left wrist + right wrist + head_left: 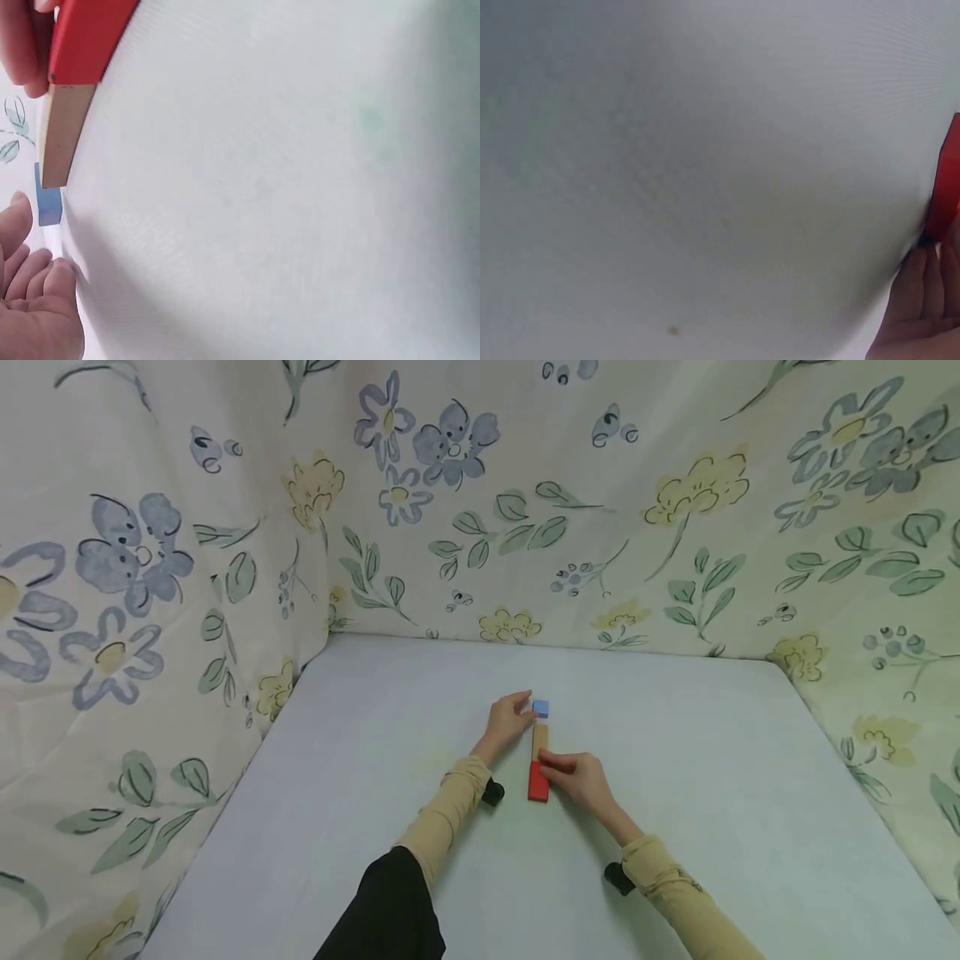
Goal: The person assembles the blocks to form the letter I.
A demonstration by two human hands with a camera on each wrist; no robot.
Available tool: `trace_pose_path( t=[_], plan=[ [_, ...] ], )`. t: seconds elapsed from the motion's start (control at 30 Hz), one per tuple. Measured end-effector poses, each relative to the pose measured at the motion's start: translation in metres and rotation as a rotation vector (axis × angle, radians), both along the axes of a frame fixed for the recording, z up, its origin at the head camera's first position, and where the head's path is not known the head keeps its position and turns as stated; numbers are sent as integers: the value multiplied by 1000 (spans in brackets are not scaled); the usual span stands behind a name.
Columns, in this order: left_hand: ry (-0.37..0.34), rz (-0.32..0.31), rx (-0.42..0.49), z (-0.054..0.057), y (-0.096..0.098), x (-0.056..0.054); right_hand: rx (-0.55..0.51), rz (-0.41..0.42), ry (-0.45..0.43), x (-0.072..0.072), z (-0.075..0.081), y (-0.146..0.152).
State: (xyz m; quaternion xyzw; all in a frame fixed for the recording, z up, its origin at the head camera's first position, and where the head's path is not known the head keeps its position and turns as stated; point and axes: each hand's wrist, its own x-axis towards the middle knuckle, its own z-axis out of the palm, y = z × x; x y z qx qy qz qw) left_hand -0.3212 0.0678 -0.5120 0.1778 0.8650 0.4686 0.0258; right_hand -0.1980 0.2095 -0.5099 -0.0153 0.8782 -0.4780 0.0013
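A red block [537, 783] and a light wooden block [540, 742] lie end to end on the white table, with a small blue block [541, 708] past the wooden one's far end. My left hand [510, 718] is just left of the blue block, thumb and fingers spread apart. The left wrist view shows these fingers loosely bent beside the blue block [49, 204], with nothing in them. My right hand [581, 775] rests its fingertips on the right side of the row, where red meets wood. No finger shows on the left face of the red block [86, 41].
The white table [712, 777] spreads out on both sides of the row. Floral cloth [540, 560] hangs along the table's back and sides. A dark wrist camera [492, 792] is on the left arm and another dark camera [618, 878] on the right.
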Motion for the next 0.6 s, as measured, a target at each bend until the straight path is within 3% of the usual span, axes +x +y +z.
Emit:
trace_pose_path(
  t=[0.17, 0.43, 0.6],
  plan=[
    [17, 14, 30, 9, -2, 0, 106, 56, 110, -3, 3, 5],
    [40, -11, 61, 39, -8, 2, 323, 101, 231, -4, 11, 9],
    [63, 45, 27, 52, -26, -2, 436, 114, 344, -2, 13, 4]
  ],
)
